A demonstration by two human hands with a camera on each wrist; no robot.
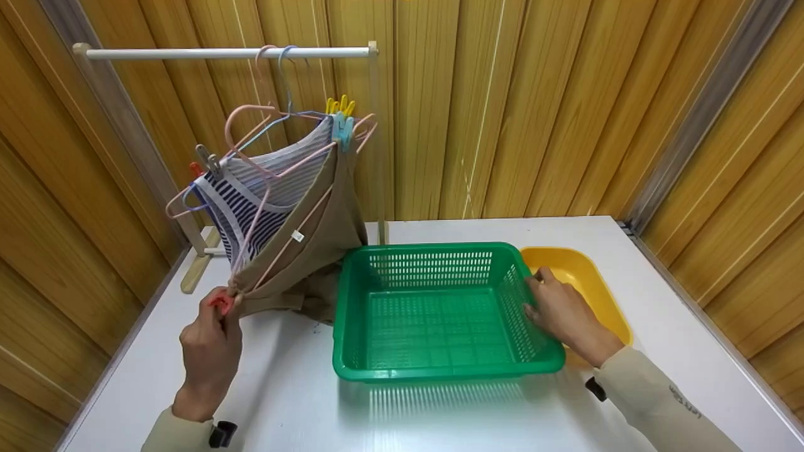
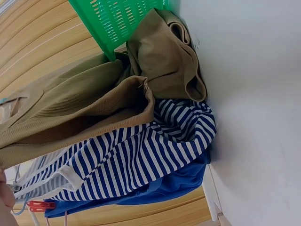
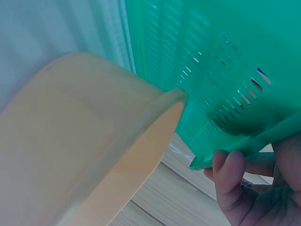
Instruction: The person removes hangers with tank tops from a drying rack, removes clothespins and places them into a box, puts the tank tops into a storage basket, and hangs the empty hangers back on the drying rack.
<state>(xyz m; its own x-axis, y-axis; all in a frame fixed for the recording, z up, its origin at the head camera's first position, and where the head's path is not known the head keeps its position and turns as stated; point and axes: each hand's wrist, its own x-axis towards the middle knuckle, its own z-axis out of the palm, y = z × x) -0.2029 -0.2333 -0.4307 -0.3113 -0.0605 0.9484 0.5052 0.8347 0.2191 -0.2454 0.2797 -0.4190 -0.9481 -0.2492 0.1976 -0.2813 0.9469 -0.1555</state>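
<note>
My left hand [image 1: 210, 351] holds a red clothespin [image 1: 221, 304] at the near corner of the brown trousers [image 1: 326, 207], by the end of a pink hanger [image 1: 259, 216]. The trousers' far corner is clipped to that hanger with a light blue clothespin [image 1: 343, 130]. Their legs bunch on the table in the left wrist view. My right hand [image 1: 565, 311] grips the right rim of the green basket [image 1: 449, 371], fingers curled over it in the right wrist view. Nothing lies in the basket.
A striped tank top [image 1: 251, 213] hangs behind the trousers, with a blue garment [image 2: 183, 186] behind it. The rack's white rod [image 1: 188, 54] carries the hooks. A yellow basin [image 1: 603, 295] stands right of the basket. Wood-patterned walls [image 1: 477, 113] enclose the white table [image 1: 282, 408].
</note>
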